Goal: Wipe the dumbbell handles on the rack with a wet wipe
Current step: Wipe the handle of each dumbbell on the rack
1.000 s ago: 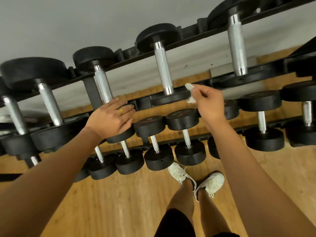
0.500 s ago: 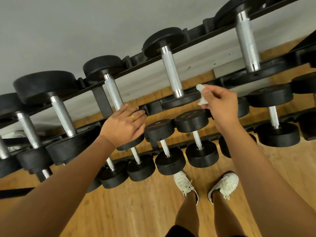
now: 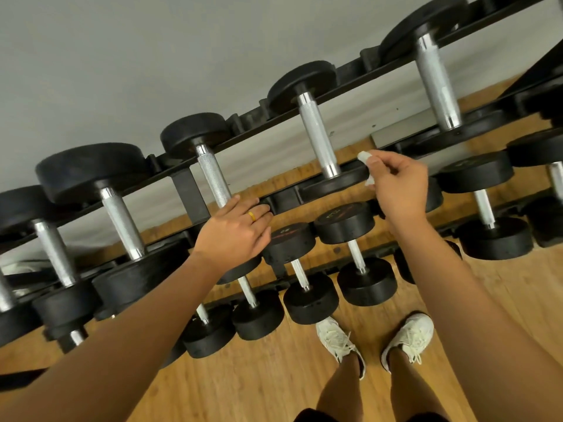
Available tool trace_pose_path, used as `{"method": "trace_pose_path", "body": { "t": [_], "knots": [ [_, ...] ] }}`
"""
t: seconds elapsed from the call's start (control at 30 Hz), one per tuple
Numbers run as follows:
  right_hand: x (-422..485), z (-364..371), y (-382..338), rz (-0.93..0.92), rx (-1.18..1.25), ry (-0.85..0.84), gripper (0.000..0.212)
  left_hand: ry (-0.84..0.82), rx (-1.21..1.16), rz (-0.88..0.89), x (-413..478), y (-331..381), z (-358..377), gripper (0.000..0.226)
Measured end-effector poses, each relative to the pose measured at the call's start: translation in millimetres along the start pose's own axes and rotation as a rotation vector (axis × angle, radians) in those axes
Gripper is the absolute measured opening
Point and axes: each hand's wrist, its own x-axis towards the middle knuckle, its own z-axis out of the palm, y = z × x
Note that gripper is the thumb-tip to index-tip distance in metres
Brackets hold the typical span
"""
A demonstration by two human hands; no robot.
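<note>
This is a gym's free-weights corner. A two-tier black rack [image 3: 190, 193] stands against a plain grey wall [image 3: 152, 56], loaded with rows of black dumbbells [image 3: 344, 222] with knurled steel handles [image 3: 316, 135]. The floor [image 3: 259, 385] is wood plank, and the person wears white trainers [image 3: 335, 339].

Dumbbells [image 3: 318, 138] sit on the rack's [image 3: 190, 193] two tiers; at its upper front rail are our left hand [image 3: 234, 236], right hand [image 3: 399, 184] and wet wipe [image 3: 364, 156].

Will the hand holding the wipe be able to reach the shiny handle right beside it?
Probably yes: the right hand pinches the wet wipe just beside that handle, with nothing between them.
</note>
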Motion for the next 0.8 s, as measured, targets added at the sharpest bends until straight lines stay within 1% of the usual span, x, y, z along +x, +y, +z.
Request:
{"method": "trace_pose_path", "body": {
  "t": [0.07, 0.17, 0.2, 0.3, 0.33, 0.4, 0.47, 0.5, 0.53, 0.6, 0.63, 0.67, 0.77, 0.8],
  "knots": [
    [-12.3, 5.6, -4.6, -0.123, -0.105, -0.002, 0.021, 0.01, 0.001, 0.008, -1.0, -0.2, -0.8, 0.032],
    [-31.2, 11.2, -6.8, -0.34, -0.266, -0.051, 0.022, 0.03, 0.002, 0.014, 0.3, -1.3, -2.4, 0.032],
    [-30.4, 10.1, -6.1, -0.358, -0.28, -0.047, 0.022, 0.031, 0.005, 0.011, 0.6, -0.8, -2.5, 0.032],
    [-21.4, 2.6, -6.4, -0.273, -0.237, 0.01, 0.023, 0.029, 0.004, 0.006, 1.0, 0.1, -1.5, 0.035],
    [-21.5, 2.2, -5.9, -0.284, -0.243, 0.014, 0.023, 0.027, -0.003, 0.007, 0.9, -0.1, -1.2, 0.035],
    [-28.1, 5.3, -3.6, -0.401, -0.303, -0.041, 0.024, 0.024, -0.01, 0.007, 0.7, -0.4, -0.8, 0.036],
    [-32.7, 6.6, 0.3, -0.551, -0.381, -0.137, 0.024, 0.025, -0.004, 0.006, 0.6, -0.6, -1.3, 0.036],
    [-30.8, 5.4, 1.4, -0.585, -0.412, -0.157, 0.025, 0.029, 0.002, 0.005, 0.5, -0.4, -1.5, 0.036],
    [-27.6, 3.8, 1.4, -0.575, -0.423, -0.14, 0.025, 0.033, 0.005, 0.003, 0.5, 0.2, -1.5, 0.036],
    [-23.1, 0.9, -2.0, -0.476, -0.382, -0.06, 0.023, 0.037, 0.006, -0.001, 0.6, 0.5, -1.1, 0.036],
    [-24.0, 1.5, -3.4, -0.466, -0.377, -0.046, 0.023, 0.036, 0.003, -0.002, 0.2, 0.5, -0.9, 0.036],
    [-28.3, 4.0, -5.2, -0.5, -0.408, -0.062, 0.022, 0.037, 0.0, -0.004, -0.2, 0.4, -0.4, 0.036],
    [-38.5, 9.3, -0.5, -0.734, -0.514, -0.201, 0.023, 0.046, -0.004, -0.012, -0.1, 0.3, -0.2, 0.036],
    [-37.2, 8.5, 0.2, -0.747, -0.527, -0.198, 0.023, 0.047, -0.007, -0.013, 0.1, 0.5, -0.1, 0.036]
  ]
}}
